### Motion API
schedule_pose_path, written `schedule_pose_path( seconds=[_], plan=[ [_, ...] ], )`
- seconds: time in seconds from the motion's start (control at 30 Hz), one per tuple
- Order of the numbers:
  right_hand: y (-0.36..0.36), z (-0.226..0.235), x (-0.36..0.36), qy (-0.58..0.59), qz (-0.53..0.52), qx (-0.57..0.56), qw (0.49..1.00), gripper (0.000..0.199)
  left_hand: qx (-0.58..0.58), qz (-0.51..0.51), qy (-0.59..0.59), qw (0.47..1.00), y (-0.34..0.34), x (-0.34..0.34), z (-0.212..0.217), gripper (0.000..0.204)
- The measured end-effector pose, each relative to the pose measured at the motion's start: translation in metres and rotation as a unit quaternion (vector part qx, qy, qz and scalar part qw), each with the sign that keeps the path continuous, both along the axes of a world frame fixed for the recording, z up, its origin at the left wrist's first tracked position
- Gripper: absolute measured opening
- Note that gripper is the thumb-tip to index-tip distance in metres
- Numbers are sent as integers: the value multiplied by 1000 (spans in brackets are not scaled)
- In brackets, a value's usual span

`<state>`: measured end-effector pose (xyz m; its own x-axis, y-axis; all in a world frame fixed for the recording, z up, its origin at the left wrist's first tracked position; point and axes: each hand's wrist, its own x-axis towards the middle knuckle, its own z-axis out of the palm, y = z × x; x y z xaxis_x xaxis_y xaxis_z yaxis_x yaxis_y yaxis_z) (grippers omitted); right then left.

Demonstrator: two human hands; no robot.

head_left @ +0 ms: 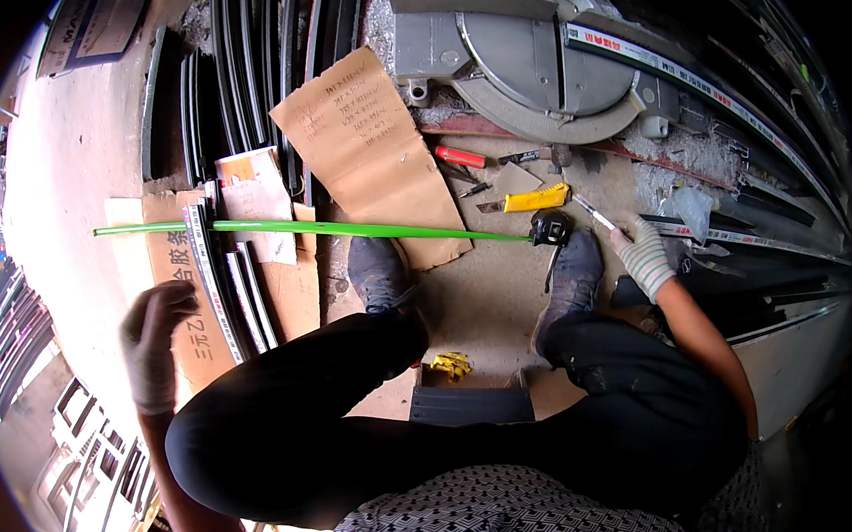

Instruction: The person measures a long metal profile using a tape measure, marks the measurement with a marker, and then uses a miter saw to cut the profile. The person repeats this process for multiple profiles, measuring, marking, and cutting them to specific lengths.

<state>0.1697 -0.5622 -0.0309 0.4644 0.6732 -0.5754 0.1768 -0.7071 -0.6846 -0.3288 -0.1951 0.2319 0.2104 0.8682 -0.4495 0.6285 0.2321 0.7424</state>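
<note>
My right hand (646, 260), in a striped knitted glove, pinches a slim white pen (593, 212) beside my right shoe. Just left of the pen, a black tape measure (550, 227) sits by the shoe's toe. Its long green blade (346, 228) runs out leftward over the cardboard and several short profile pieces (214, 279). At the left, my left hand (157, 336), also gloved, hovers near those pieces. Motion smears its fingers, and nothing shows in it. A yellow utility knife (537, 198) lies just beyond the tape case.
Beyond my feet stands a grey mitre saw base (530, 60) amid metal shavings. Handwritten cardboard (370, 143) lies before it, near a red-handled tool (460, 157). Long dark profiles (248, 72) stretch away at the far left; a labelled profile (688, 79) crosses the saw's right side.
</note>
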Motion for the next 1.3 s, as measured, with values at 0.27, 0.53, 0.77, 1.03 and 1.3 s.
schedule_pose_path(
  seconds=[0.27, 0.53, 0.77, 1.03, 1.3],
  plan=[
    [-8, -56, -19, -135, -30, -10, 990, 27, 32, -240, 80, 967, -37, 118, 72, 23],
    [-20, -74, -21, -305, 65, 53, 949, 31, -58, -419, 250, 871, -42, 148, 49, 23],
    [-13, -70, -11, -333, 109, 3, 937, 32, -52, -403, 236, 883, -37, 152, 47, 22],
    [-15, -82, -15, -380, 159, 7, 911, 32, -105, -392, 256, 878, -31, 152, 50, 26],
    [-9, -61, -21, -361, 145, -18, 921, 33, -62, -424, 229, 874, -27, 158, 40, 24]
  ],
)
